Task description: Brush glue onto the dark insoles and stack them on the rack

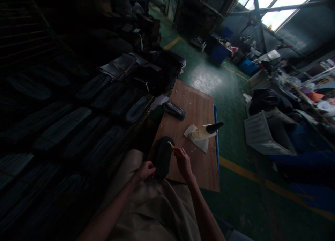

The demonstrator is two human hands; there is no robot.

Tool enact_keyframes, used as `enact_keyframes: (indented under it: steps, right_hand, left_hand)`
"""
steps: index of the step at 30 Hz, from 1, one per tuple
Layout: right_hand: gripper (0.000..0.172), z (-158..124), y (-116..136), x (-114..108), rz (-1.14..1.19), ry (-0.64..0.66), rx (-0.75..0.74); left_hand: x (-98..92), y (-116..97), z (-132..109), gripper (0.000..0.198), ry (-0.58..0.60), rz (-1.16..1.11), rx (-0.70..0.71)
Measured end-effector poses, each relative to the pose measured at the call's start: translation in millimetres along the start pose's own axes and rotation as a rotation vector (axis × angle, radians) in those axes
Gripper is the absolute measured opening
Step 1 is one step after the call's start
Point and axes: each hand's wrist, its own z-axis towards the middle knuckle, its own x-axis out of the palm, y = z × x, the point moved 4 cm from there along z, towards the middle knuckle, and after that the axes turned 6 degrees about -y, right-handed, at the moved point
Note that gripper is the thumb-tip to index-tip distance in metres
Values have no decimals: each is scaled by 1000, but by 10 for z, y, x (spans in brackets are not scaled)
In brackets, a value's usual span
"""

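A dark, rounded oblong piece that looks like a shoe sole lies at the near left edge of the wooden board, close to my lap. My left hand is closed, its fingertips pinching at the near left edge of that sole. In my right hand is a small brush with an orange handle, its pale tip at the sole's upper right. To the right, a translucent yellowish bottle with a black tapered end lies on a white sheet. Another sole-shaped dark piece rests farther up the board.
The wooden board stands before my knees. On the left, a dark rack holds rows of sole-shaped pieces. Papers lie on a dark pile beyond it. A white crate and cluttered shelves stand right, across the green floor.
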Motion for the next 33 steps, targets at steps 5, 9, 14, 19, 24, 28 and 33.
enact_keyframes:
  steps: [5,9,14,19,24,28,33]
  right_hand:
    - [24,0,27,-58,53,-29,5]
    - [25,127,9,-51,44,-54,-8]
    - [26,143,-16,-4,5,-18,-12]
    - [23,-138,-28,-29,31,45,32]
    - [21,-540,49,-75,60,130,49]
    - [22,-836,175,-123,41,181,54]
    - [23,-1038,347,-158,74,262,62]
  left_hand:
    - [-14,-49,-35,23,-18,-19,16]
    - [-10,-50,-37,25,-5,-21,7]
    - [-9,-37,-27,20,-10,-21,-6]
    - [-7,-21,-20,18,-1,-23,0]
    - [-21,-12,-25,22,-15,-48,-7]
    - [-29,-28,-47,20,1,-37,-22]
    - [-36,-39,-54,19,-12,-52,6]
